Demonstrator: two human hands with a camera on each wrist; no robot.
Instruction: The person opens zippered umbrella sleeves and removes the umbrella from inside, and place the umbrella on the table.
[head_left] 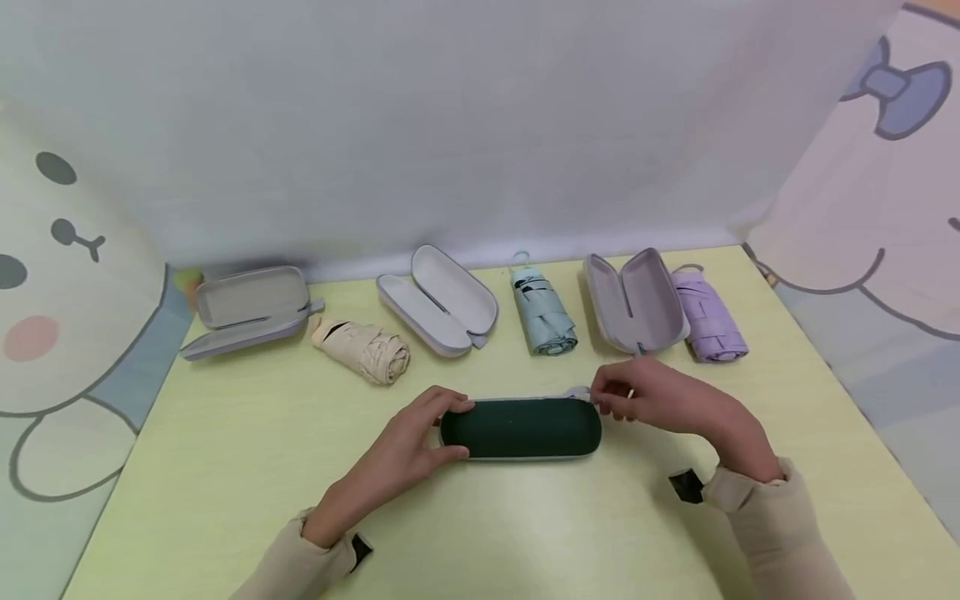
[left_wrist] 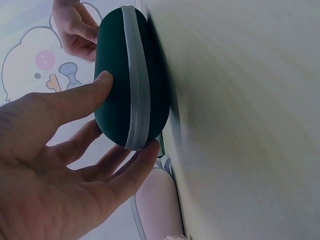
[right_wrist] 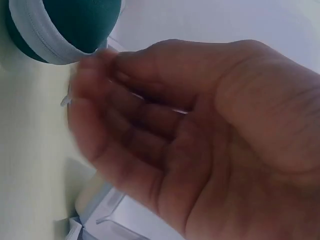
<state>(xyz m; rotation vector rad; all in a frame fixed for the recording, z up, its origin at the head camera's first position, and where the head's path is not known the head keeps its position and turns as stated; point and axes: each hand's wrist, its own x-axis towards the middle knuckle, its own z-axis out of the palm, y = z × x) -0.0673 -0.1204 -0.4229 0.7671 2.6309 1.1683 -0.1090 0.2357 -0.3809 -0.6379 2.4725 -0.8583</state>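
Observation:
A dark green zip case (head_left: 521,428) with a pale zipper band (left_wrist: 140,90) lies closed on the table. My left hand (head_left: 408,442) grips its left end, thumb on one side and fingers curled round the other. At the right end, my right hand (head_left: 660,396) pinches at the zipper with thumb and fingertips; the zipper pull between them is mostly hidden. A pale fabric tab (head_left: 577,392) sticks out at the case's back right, beside those fingers. In the right wrist view, the thumb and index finger meet right at the rim of the green case (right_wrist: 82,22).
Along the back of the table (head_left: 262,467) stand three opened, pale cases: left (head_left: 253,298), middle (head_left: 453,287) and right (head_left: 654,292). Rolled folding umbrellas lie among them: beige (head_left: 367,350), light blue (head_left: 543,312) and purple (head_left: 708,317). A curtain hangs behind.

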